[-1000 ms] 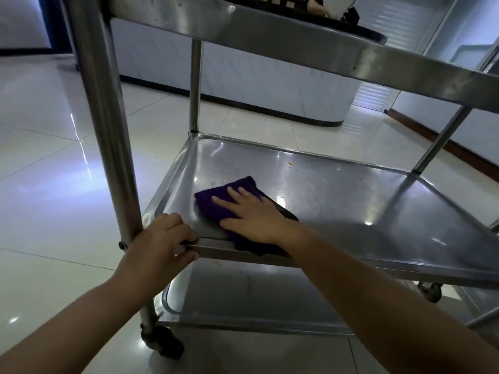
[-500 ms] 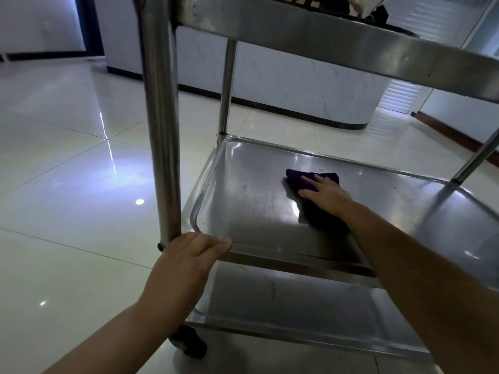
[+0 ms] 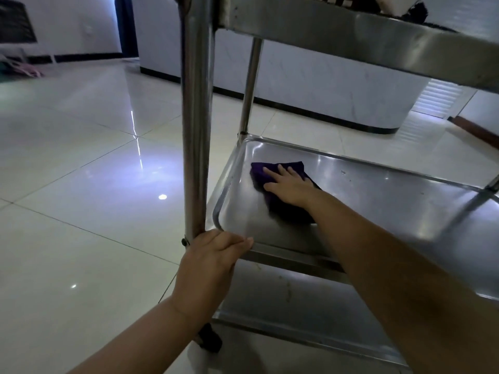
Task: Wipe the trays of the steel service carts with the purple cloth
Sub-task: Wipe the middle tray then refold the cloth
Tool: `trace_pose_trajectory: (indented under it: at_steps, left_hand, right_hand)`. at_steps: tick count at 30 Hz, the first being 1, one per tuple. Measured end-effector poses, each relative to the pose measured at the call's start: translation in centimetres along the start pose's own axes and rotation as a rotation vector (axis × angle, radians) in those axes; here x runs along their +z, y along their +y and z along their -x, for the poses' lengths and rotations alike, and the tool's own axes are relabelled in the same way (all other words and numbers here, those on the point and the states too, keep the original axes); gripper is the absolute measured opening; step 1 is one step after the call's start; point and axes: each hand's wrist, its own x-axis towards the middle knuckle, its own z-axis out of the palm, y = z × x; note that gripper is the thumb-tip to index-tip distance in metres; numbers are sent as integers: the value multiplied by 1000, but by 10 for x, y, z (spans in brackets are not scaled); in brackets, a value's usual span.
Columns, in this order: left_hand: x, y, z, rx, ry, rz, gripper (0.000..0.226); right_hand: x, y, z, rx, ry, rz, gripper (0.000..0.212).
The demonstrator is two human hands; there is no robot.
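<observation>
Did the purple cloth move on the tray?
Yes. The purple cloth slid from the tray's near edge toward its far left corner, by the back post.

Glossy cream floor tiles (image 3: 81, 163) with thin dark grout lines mirror bluish-white ceiling light. Beyond them stands a long white marble-look counter (image 3: 324, 76) with a black base strip and a rounded right end. Left of the counter opens a dark doorway (image 3: 125, 25) in a white wall; right of it hangs a pale slatted panel (image 3: 438, 99).
</observation>
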Motion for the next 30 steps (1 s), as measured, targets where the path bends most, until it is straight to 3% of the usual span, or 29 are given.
trace_pose_trajectory:
  at_steps: [10, 12, 14, 21, 29, 30]
  left_hand:
    - [-8, -1, 5, 49, -7, -97, 46]
    - [-7, -4, 5, 81, 33, -125, 38]
    - [-5, -9, 7, 119, 99, -136, 15]
    - [-1, -29, 12, 260, 158, -223, 11]
    - [0, -19, 13, 163, 45, -198, 22]
    - [0, -13, 13, 131, 48, -220, 15]
  right_hand:
    - [27, -54, 33, -342, -52, 21, 55]
    - [28, -55, 46, -373, -70, 9, 54]
    - [29, -53, 62, -404, -86, -8, 53]
    - [28, -37, 107, -429, -99, -186, 44]
    - [34, 39, 155, -398, 15, -269, 44]
    - [35, 52, 161, -383, 35, -270, 43]
